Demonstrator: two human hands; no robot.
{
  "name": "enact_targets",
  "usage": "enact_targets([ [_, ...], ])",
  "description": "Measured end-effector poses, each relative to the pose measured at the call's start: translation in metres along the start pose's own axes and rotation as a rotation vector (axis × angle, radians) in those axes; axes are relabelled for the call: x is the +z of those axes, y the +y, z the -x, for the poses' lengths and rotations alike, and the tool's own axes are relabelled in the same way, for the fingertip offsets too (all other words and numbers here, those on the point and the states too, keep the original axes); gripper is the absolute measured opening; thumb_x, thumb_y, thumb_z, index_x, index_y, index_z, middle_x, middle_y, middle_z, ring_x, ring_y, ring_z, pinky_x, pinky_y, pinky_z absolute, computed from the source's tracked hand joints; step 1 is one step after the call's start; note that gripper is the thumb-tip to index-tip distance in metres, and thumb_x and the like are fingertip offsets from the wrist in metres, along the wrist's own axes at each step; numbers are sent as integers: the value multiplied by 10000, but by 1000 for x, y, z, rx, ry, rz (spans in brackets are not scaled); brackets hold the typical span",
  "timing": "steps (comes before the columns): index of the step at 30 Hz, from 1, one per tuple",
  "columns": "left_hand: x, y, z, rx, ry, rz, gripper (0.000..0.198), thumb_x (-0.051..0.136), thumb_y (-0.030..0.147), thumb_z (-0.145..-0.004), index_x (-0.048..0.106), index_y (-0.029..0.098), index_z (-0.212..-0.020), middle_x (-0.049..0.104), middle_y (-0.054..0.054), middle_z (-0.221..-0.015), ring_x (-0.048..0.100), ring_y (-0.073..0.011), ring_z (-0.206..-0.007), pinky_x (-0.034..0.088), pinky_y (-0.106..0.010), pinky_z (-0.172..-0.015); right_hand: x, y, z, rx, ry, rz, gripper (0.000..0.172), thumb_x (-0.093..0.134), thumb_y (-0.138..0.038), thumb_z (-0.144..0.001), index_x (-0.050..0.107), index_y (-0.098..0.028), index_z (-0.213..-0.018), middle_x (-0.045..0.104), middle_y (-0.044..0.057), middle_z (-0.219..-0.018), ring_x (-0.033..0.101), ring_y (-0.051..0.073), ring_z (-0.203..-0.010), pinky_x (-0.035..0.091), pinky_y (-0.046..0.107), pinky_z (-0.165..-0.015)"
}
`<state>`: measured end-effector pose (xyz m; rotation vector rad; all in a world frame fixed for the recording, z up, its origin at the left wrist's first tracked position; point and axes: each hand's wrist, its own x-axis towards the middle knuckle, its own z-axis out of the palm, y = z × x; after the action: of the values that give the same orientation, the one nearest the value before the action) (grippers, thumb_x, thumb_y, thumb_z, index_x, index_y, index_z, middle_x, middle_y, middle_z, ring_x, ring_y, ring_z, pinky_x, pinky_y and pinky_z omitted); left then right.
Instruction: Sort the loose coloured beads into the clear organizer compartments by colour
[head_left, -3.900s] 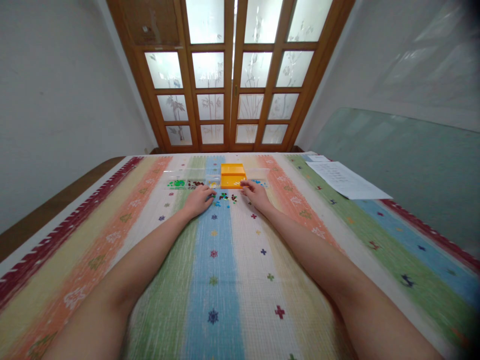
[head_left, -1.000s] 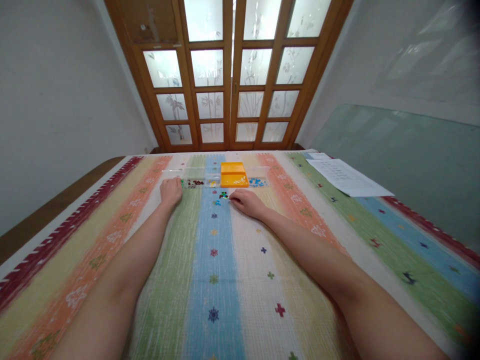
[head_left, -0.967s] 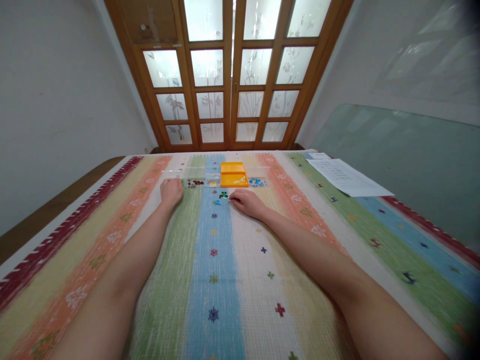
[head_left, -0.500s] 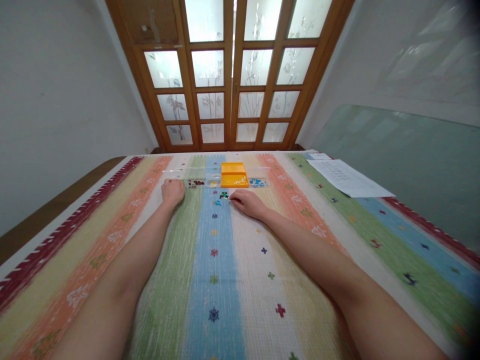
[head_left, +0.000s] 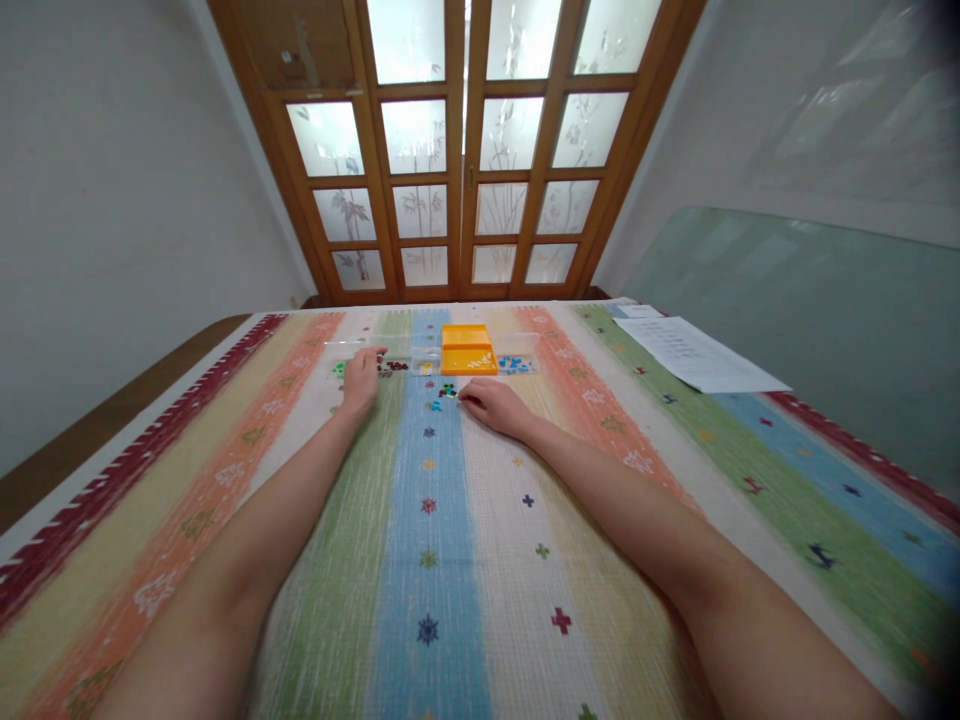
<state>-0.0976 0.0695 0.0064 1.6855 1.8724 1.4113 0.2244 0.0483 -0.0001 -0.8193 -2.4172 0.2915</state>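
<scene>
My left hand point(head_left: 362, 378) is over a clear compartment box on the left, its fingers pinched together. A small dark red piece point(head_left: 382, 351) shows at its fingertips. Beside it lie several dark red pieces point(head_left: 395, 367), and green pieces point(head_left: 340, 369) show to its left. My right hand point(head_left: 493, 402) rests on the cloth, thumb and fingers pressed together. Whatever they grip is too small to make out. Just left of those fingertips is a small cluster of green, dark and red pieces point(head_left: 448, 391), with light blue pieces point(head_left: 436, 406) below it.
A yellow open case point(head_left: 470, 336) with white pieces stands at the middle. Blue pieces point(head_left: 514, 366) sit in a clear compartment on its right, yellow ones point(head_left: 427, 368) on its left. Printed paper sheets point(head_left: 697, 355) lie right on the striped tablecloth point(head_left: 442, 600).
My left hand has moved right from the green pieces to the dark red ones, uncovering the green. A dark red piece now shows at its fingertips. My right hand has stayed in place.
</scene>
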Motion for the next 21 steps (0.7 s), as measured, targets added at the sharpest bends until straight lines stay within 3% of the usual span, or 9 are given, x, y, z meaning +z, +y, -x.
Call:
enact_targets([
  [5, 17, 27, 19, -83, -186, 318, 462, 404, 380, -969, 763, 139, -1133, 774, -115, -1089, 708, -215, -977, 541, -338, -898, 2, 2, -3, 54, 75, -119, 164, 568, -190, -960, 728, -205, -987, 734, 59, -981, 649, 190, -898, 480, 299, -835],
  [9, 25, 46, 32, -281, -530, 718, 393, 504, 367, -931, 774, 123, -1079, 731, -153, -1258, 728, -208, -936, 566, -306, -781, 3, 13, -5, 225, 212, -229, 145, 592, -226, -929, 728, -193, -968, 749, 52, -945, 654, 185, -836, 491, 305, -801],
  [11, 26, 52, 37, -351, -621, 839, 372, 537, 357, -930, 774, 122, -1094, 719, -162, -1285, 730, -206, -945, 577, -296, -766, 3, 21, -5, 299, 291, -259, 161, 592, -236, -918, 730, -194, -988, 761, 58, -964, 670, 194, -858, 502, 319, -815],
  [18, 28, 54, 41, -428, -674, 893, 366, 559, 306, -950, 757, 83, -1161, 764, -171, -1053, 729, -192, -883, 577, -276, -757, -3, 65, -3, 639, 625, -333, 274, 538, -266, -906, 745, -176, -1062, 777, 93, -988, 715, 224, -885, 554, 358, -833],
  [21, 30, 52, 41, -427, -665, 899, 366, 578, 309, -945, 751, 84, -1176, 764, -165, -1021, 728, -195, -869, 576, -289, -766, -7, 81, 0, 730, 668, -383, 321, 518, -288, -912, 727, -162, -1120, 777, 101, -964, 728, 220, -853, 574, 363, -819],
])
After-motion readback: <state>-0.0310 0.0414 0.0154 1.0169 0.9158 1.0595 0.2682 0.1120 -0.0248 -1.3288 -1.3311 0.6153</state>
